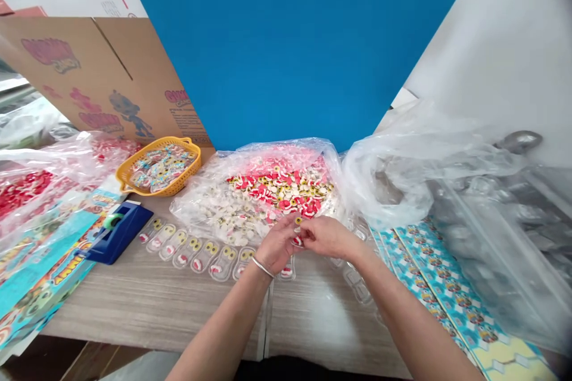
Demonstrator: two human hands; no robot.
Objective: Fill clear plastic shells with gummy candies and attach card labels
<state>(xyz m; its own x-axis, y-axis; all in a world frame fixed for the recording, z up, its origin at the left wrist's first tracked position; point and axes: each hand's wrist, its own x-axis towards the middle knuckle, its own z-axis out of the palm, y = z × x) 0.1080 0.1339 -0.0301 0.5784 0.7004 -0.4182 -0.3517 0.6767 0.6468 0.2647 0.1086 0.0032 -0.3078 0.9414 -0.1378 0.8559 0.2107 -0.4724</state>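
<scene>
My left hand (pixel 277 245), with a bracelet on its wrist, is turned partly palm up, its fingers curled around a yellow-ringed gummy eye (pixel 298 221). Against those fingertips, my right hand (pixel 325 236) is closed in a pinch; what lies between its fingers is hidden. Just behind both hands, an open clear bag (pixel 214 211) spills a heap of red, white and yellow gummy candies (pixel 286 187). A row of small clear plastic trays (pixel 223 263) runs along the table under and beside my hands, several of them holding gummy eyes and a red-and-white gummy.
A yellow basket (pixel 193 172) of packed candies stands back left. Nearer are a blue tape dispenser (pixel 117 232), printed card sheets (pixel 58 256) and a bag of red candies (pixel 27 190). On the right lie blue printed sheets (pixel 442 286) and a clear bag (pixel 500 244) of plastic pieces.
</scene>
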